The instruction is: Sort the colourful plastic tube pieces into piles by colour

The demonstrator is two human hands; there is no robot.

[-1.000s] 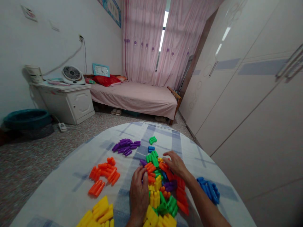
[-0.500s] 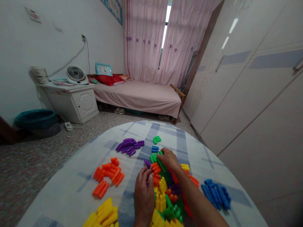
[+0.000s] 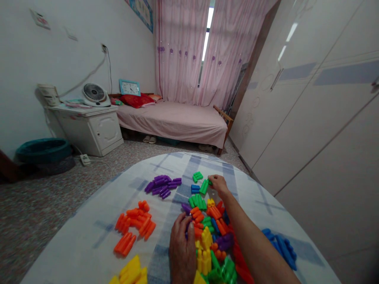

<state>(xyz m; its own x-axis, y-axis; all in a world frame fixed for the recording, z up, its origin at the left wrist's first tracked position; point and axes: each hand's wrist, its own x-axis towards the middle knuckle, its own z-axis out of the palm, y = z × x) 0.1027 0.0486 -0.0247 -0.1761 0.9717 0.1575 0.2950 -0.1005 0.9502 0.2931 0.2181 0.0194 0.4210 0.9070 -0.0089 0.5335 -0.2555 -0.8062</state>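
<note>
My right hand (image 3: 218, 184) reaches to the far side of the mixed pile, fingers closed on a green plastic toy block (image 3: 204, 187) made of rounded tubes. That block is beside a small blue block (image 3: 195, 189) and just short of another green block (image 3: 197, 176). My left hand (image 3: 182, 246) rests along the pile's left edge, fingers stretched forward and a little apart. A bit of purple shows between its thumb and fingers, close to orange blocks (image 3: 197, 215). The pile also holds yellow blocks (image 3: 204, 260), green blocks (image 3: 197, 202) and a purple block (image 3: 225, 241).
Sorted groups lie around on the checked tablecloth (image 3: 100, 209): purple blocks (image 3: 162, 186), orange blocks (image 3: 136, 221), yellow blocks (image 3: 132, 272) and blue blocks (image 3: 281, 246). Beyond the table stand a bed (image 3: 177, 116), a white cabinet (image 3: 94, 130) and a wardrobe (image 3: 296, 130).
My right hand has moved from the pile to its far side, carrying a green block next to the small blue one. My left hand stays nearly in place.
</note>
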